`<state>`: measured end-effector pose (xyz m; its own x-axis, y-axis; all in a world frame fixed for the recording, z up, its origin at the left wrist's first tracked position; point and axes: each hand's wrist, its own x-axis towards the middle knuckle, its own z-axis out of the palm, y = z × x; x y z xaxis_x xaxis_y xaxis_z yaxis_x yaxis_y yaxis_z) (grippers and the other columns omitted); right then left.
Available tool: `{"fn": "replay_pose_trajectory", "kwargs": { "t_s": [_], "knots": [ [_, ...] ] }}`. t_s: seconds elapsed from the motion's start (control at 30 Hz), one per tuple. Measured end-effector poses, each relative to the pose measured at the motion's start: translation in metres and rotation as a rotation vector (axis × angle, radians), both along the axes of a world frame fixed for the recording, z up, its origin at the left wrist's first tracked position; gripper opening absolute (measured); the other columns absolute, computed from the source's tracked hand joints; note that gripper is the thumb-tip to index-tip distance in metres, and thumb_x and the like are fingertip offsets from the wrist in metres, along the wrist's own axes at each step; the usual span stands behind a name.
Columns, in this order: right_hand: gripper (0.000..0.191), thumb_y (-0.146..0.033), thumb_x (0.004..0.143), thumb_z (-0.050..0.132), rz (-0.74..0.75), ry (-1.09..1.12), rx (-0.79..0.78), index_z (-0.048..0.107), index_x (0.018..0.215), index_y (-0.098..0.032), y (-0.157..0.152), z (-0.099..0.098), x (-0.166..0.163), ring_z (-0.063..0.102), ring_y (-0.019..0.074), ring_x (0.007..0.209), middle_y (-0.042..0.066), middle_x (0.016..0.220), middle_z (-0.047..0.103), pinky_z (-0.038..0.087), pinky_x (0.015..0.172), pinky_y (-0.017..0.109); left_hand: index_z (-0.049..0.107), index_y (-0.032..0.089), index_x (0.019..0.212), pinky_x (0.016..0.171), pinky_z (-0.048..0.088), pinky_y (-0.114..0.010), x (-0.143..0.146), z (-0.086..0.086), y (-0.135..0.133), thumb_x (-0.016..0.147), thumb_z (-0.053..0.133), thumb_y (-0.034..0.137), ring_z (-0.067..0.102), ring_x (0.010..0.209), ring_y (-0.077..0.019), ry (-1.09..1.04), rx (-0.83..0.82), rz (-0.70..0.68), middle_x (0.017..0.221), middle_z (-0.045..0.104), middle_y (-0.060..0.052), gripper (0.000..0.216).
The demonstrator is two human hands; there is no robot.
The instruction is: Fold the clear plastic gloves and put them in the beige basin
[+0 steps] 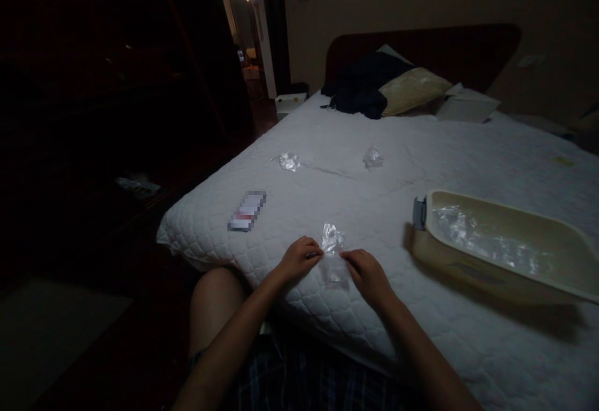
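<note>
Between my two hands a clear plastic bag (334, 267) lies at the near edge of the bed, its upper part crumpled and shiny. My left hand (302, 256) pinches the bag's left edge with closed fingers. On the opposite edge, my right hand (367, 274) grips it between thumb and fingers. Farther up the bed sit two small crumpled pieces of clear plastic, a left piece (289, 161) and a right piece (373, 157). To the right stands a beige plastic bin (449, 280) with a grey latch, holding more shiny clear plastic.
A phone-shaped object (247, 211), its surface blurred, lies on the white quilted bed (327, 193) to the left. Dark cloth (360, 90) and a yellowish pillow (414, 90) are heaped by the headboard (468, 49). Another plastic packet (138, 186) lies left of the bed.
</note>
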<state>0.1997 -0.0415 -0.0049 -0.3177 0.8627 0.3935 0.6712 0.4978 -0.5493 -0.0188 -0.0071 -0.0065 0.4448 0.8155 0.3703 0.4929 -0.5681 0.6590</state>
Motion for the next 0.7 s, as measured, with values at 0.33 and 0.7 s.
{"fn": "replay_pose_trajectory", "kwargs": {
  "t_s": [0.33, 0.7],
  "knots": [
    [0.017, -0.024, 0.082, 0.049, -0.036, 0.056, -0.012, 0.063, 0.091, -0.02, 0.003, -0.001, -0.001, 0.06, 0.0187, 0.083, 0.006, 0.089, 0.066, 0.048, 0.075, 0.035, 0.068, 0.019, 0.078, 0.076, 0.041, -0.026, -0.001, 0.006, 0.001, 0.078, 0.057, 0.028, 0.053, 0.083, -0.014, 0.044, -0.082, -0.021, 0.083, 0.06, -0.003, 0.014],
    [0.026, -0.039, 0.083, 0.045, -0.236, 0.211, -0.155, 0.057, 0.1, -0.022, 0.01, 0.001, -0.015, 0.063, 0.0189, 0.071, 0.004, 0.079, 0.067, 0.048, 0.063, 0.031, 0.062, 0.016, 0.063, 0.063, 0.035, -0.024, 0.02, 0.015, 0.004, 0.079, 0.047, 0.033, 0.048, 0.067, -0.0125, 0.13, -0.193, 0.216, 0.064, 0.054, 0.0, 0.028]
  ]
}}
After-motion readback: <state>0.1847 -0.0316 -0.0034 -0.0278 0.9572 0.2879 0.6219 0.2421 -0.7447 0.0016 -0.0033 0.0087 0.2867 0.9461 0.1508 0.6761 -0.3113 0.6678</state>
